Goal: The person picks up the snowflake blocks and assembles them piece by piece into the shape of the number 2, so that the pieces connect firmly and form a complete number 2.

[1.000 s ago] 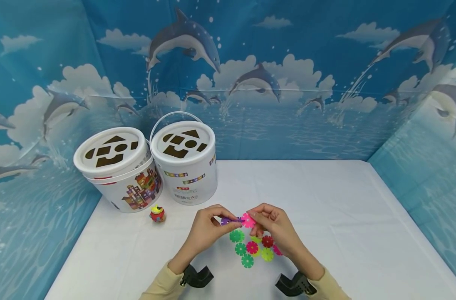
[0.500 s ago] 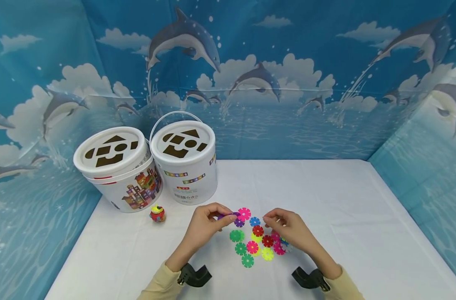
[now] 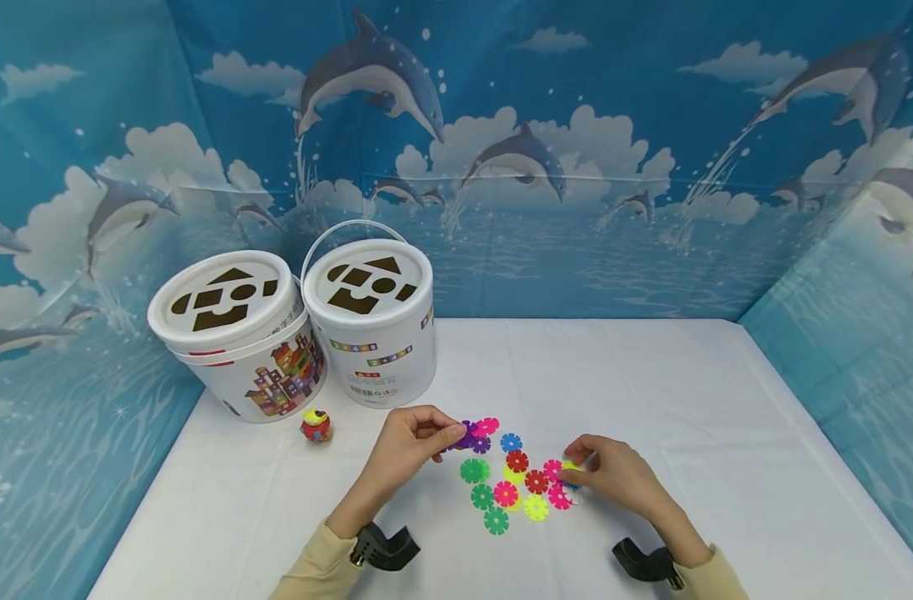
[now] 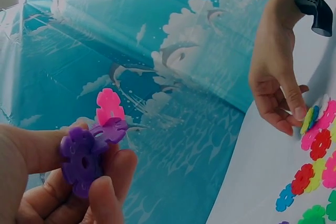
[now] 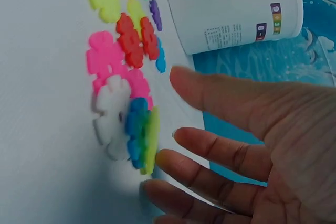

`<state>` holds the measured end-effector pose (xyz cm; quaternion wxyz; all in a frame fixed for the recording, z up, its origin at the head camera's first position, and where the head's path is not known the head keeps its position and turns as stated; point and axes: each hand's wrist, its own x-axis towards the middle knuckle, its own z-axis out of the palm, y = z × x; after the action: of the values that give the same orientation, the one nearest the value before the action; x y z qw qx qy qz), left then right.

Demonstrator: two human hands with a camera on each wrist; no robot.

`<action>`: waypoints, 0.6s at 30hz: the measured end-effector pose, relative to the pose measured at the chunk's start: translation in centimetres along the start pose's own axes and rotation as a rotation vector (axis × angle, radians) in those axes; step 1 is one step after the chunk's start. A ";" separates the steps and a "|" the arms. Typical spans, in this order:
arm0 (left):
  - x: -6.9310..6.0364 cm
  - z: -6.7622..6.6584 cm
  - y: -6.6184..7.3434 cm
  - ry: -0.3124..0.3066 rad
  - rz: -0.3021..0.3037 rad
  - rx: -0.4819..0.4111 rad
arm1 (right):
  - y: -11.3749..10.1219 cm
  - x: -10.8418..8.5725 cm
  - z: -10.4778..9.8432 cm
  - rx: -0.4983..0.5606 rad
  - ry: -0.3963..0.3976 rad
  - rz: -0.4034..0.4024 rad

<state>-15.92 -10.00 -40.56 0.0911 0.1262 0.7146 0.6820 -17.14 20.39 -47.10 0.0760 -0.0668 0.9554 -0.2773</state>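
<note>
Nearest, we list two beige sleeves [image 3: 317, 567], each wrist with a black strapped-on camera [image 3: 387, 550].

Item: left hand [image 3: 419, 435], raised, thumb and fingers pinching a purple notched disc [image 4: 81, 163]; slotted to it, a second purple disc [image 4: 111, 129] and a pink disc [image 4: 110, 106] at the tip.

Item: right hand [image 3: 610, 475], thumb and fingers spread, at the right end of the loose discs. Beside its fingertips we enter a yellow-green disc [image 5: 151, 145], a blue disc [image 5: 137, 129] and a white disc [image 5: 113, 114]; contact we cannot confirm.

Item: loose stock on the white table [image 3: 689, 417], between the hands: green discs [image 3: 482, 497], red discs [image 3: 536, 481], further pinks, yellows and a blue.

We judge the step to be selecting a piece to join to the held chain; the next move calls for a thumb-and-finger pinch on one disc's rim.

Farther: a red toy figure [image 3: 316, 428], two lidded white buckets [image 3: 407, 367], a dolphin-printed backdrop [image 3: 576, 275].
</note>
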 end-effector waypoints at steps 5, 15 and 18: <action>0.3 -0.2 -1.2 -0.004 0.018 -0.029 | 0.8 0.0 0.2 0.015 -0.005 -0.018; 0.4 -0.6 -1.2 -0.003 0.037 -0.055 | 1.7 0.2 0.7 0.040 0.011 -0.012; 0.4 -0.7 -1.2 0.004 0.052 -0.054 | 1.8 0.3 0.9 0.047 0.022 -0.005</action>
<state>-16.55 -10.59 -41.66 0.0754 0.1407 0.6927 0.7033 -17.38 21.38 -48.81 0.0665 -0.0646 0.9493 -0.3004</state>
